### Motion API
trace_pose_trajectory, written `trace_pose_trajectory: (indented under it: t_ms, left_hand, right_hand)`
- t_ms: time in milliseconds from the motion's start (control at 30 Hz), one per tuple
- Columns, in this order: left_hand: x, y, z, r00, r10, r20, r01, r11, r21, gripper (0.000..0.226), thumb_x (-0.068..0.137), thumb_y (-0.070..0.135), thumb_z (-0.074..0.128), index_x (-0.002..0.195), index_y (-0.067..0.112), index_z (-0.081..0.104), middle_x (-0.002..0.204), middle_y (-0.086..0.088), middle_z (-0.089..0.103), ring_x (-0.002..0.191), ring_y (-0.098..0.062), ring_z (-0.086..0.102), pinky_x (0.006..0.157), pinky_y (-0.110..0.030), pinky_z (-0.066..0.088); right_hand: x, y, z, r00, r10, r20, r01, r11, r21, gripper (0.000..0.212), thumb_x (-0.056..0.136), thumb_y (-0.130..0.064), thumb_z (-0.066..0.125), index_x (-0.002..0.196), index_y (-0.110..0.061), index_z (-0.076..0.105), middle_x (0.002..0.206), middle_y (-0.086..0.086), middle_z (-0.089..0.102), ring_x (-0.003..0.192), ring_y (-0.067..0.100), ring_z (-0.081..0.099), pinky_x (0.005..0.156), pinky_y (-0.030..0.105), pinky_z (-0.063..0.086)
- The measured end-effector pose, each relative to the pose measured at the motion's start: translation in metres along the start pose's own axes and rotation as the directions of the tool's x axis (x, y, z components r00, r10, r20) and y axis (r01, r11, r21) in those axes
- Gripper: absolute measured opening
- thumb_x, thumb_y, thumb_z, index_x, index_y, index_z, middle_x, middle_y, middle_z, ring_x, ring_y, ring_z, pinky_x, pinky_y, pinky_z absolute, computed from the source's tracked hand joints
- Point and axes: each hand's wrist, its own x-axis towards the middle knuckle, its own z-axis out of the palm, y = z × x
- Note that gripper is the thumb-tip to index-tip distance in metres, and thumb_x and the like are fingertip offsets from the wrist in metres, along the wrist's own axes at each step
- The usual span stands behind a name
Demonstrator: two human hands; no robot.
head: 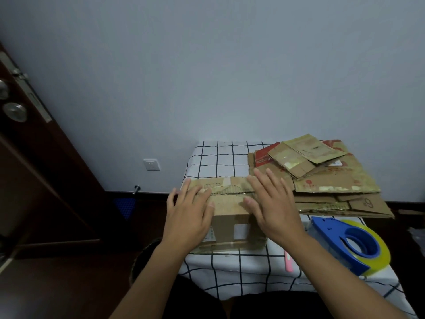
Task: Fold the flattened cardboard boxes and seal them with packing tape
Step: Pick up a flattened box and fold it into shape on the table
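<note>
A small brown cardboard box (230,226) stands folded on the checked tablecloth (216,162), its top flaps down and worn. My left hand (188,215) lies flat with straight fingers over the box's left top edge. My right hand (273,208) lies flat with spread fingers over its right top edge. A pile of flattened cardboard boxes (322,176) sits behind and to the right. A blue tape dispenser (345,242) with a yellowish roll of packing tape rests at the table's right front.
A pink pen-like object (288,261) lies on the cloth in front of the dispenser. A dark wooden door (34,169) with metal knobs stands open at left. A wall socket (151,165) is low on the grey wall. The table is small with edges close around.
</note>
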Motion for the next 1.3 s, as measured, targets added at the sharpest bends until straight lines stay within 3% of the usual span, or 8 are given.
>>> trace_pose_trajectory:
  t_ms: [100,233,333,500,833,967,1100,1300]
  left_hand:
    - [0.0,-0.001,-0.001,0.998,0.018,0.055,-0.019,1.0,0.013,0.07,0.093,0.059,0.005,0.147,0.03,0.041,0.159,0.007,0.029,0.15,-0.012,0.01,0.121,-0.037,0.001]
    - [-0.002,0.001,-0.008,0.988,0.022,0.154,-0.032,0.997,0.065,0.084,0.085,0.076,-0.003,0.154,0.033,0.022,0.163,0.009,0.015,0.15,-0.012,0.006,0.122,-0.038,0.002]
    - [-0.002,0.002,-0.012,0.978,0.039,0.207,-0.067,0.989,0.132,0.094,0.078,0.085,0.003,0.156,0.033,0.008,0.165,0.009,0.004,0.151,-0.014,-0.001,0.123,-0.041,-0.002]
    - [-0.001,-0.001,-0.01,0.982,0.077,0.175,-0.111,0.974,0.197,0.091,0.087,0.075,0.034,0.156,0.029,-0.001,0.165,0.006,0.005,0.151,-0.015,0.001,0.12,-0.039,-0.005]
    - [0.018,0.002,-0.004,0.948,0.127,0.293,-0.181,0.969,0.166,0.104,0.084,0.074,0.048,0.156,0.025,-0.009,0.164,-0.004,-0.015,0.15,-0.019,-0.014,0.122,-0.036,-0.007]
    - [0.017,-0.001,-0.003,0.944,0.109,0.311,-0.167,0.972,0.168,0.104,0.083,0.075,0.048,0.155,0.03,-0.013,0.163,-0.003,-0.019,0.15,-0.02,-0.017,0.121,-0.037,-0.008]
    - [0.019,0.002,-0.003,0.945,0.094,0.315,-0.155,0.973,0.173,0.101,0.08,0.079,0.047,0.15,0.044,-0.017,0.162,-0.002,-0.021,0.149,-0.026,-0.019,0.122,-0.045,-0.007]
    - [0.02,0.001,-0.001,0.938,0.059,0.341,-0.135,0.97,0.204,0.099,0.078,0.082,0.045,0.148,0.049,-0.016,0.163,0.0,-0.02,0.149,-0.024,-0.019,0.12,-0.05,-0.009]
  right_hand:
    - [0.007,-0.004,-0.008,0.949,-0.052,0.31,0.086,0.992,-0.097,0.092,0.084,-0.08,-0.007,0.156,-0.031,0.022,0.164,-0.01,0.015,0.152,0.014,0.005,0.122,0.043,-0.005]
    - [0.007,-0.001,-0.008,0.876,-0.023,0.482,0.111,0.982,-0.155,0.108,0.067,-0.088,-0.013,0.157,-0.032,0.005,0.165,-0.012,-0.005,0.152,0.012,-0.009,0.121,0.041,-0.007]
    - [0.01,-0.005,-0.014,0.86,-0.04,0.508,0.177,0.958,-0.226,0.105,0.07,-0.085,0.0,0.158,-0.028,-0.001,0.165,-0.007,-0.009,0.152,0.017,-0.01,0.117,0.046,-0.016]
    - [0.03,-0.023,-0.013,0.833,-0.125,0.539,0.275,0.939,-0.206,0.102,0.087,-0.066,0.051,0.156,-0.026,-0.014,0.163,-0.003,-0.02,0.15,0.021,-0.019,0.118,0.047,-0.016]
    - [0.036,-0.018,-0.003,0.797,-0.139,0.588,0.292,0.941,-0.172,0.099,0.087,-0.07,0.047,0.157,-0.028,-0.009,0.164,-0.003,-0.017,0.151,0.02,-0.014,0.12,0.044,-0.008]
    - [0.031,-0.006,-0.005,0.824,-0.023,0.566,0.164,0.966,-0.201,0.114,0.067,-0.089,0.024,0.156,-0.028,-0.012,0.164,0.0,-0.017,0.151,0.021,-0.017,0.121,0.048,-0.007]
    - [0.033,-0.004,-0.006,0.807,-0.029,0.59,0.141,0.979,-0.145,0.107,0.081,-0.08,0.045,0.156,-0.029,-0.011,0.164,-0.002,-0.019,0.151,0.02,-0.018,0.123,0.046,-0.001]
    - [0.03,0.005,-0.01,0.811,-0.035,0.584,0.136,0.982,-0.131,0.101,0.082,-0.079,0.046,0.156,-0.036,-0.008,0.164,-0.004,-0.02,0.15,0.018,-0.02,0.122,0.048,-0.002]
